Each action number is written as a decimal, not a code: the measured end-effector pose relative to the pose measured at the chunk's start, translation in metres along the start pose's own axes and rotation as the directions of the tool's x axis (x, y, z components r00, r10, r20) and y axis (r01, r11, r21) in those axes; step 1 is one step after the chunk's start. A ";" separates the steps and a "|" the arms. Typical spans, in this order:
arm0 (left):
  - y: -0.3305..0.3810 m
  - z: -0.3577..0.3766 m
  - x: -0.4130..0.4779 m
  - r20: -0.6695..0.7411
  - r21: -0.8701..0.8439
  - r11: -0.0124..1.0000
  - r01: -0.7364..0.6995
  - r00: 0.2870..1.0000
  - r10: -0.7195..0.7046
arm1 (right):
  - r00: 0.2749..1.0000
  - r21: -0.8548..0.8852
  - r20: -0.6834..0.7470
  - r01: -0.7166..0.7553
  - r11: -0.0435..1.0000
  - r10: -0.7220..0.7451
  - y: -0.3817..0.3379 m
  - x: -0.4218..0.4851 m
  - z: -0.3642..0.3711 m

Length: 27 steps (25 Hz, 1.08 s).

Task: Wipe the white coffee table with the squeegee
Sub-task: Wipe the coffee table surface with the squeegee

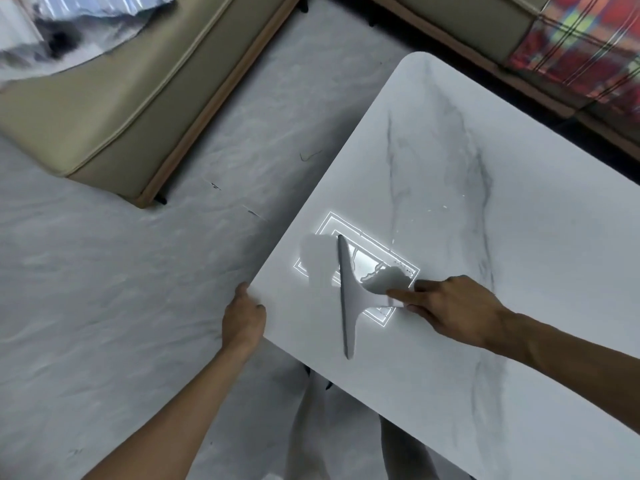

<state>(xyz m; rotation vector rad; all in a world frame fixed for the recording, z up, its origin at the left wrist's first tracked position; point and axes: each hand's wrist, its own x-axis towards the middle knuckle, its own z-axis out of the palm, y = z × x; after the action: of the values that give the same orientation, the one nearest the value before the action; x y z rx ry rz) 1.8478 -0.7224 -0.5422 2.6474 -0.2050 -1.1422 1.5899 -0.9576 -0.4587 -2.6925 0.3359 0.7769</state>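
Note:
The white marble-look coffee table [485,209] fills the right half of the head view, one corner pointing toward me. A white T-shaped squeegee [348,292] lies blade-down on it near that corner, its long blade running front to back. My right hand [446,306] grips the squeegee's handle from the right, forefinger stretched along it. My left hand [244,315] clasps the table's near-left edge at the corner. A bright ceiling-light reflection and a wet patch [381,268] show on the table just around the blade.
A beige sofa [138,109] with a grey-white cloth on it stands at the upper left, its foot near the table. Another sofa with a red plaid cover [581,46] runs along the top right. Pale marble floor [104,289] spreads to the left.

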 end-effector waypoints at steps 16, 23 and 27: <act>0.020 0.075 -0.061 0.103 0.303 0.922 -0.239 0.970 0.218 | 0.968 0.118 -0.086 -0.225 0.967 0.236 0.074 -0.050 0.030; 0.017 0.042 -0.058 -0.093 -0.010 0.997 -0.073 0.993 0.072 | 0.984 0.265 -0.176 0.027 0.964 0.021 -0.011 -0.021 0.041; -0.012 0.030 -0.064 -0.396 -0.129 0.990 -0.064 0.918 0.008 | 0.993 0.265 -0.072 0.114 0.958 -0.098 -0.107 0.042 0.064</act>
<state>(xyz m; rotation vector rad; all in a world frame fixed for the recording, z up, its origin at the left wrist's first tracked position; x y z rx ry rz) 1.7822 -0.7013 -0.5207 2.6635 -0.0915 -0.5634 1.6270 -0.8413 -0.5075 -2.4577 0.2847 0.5773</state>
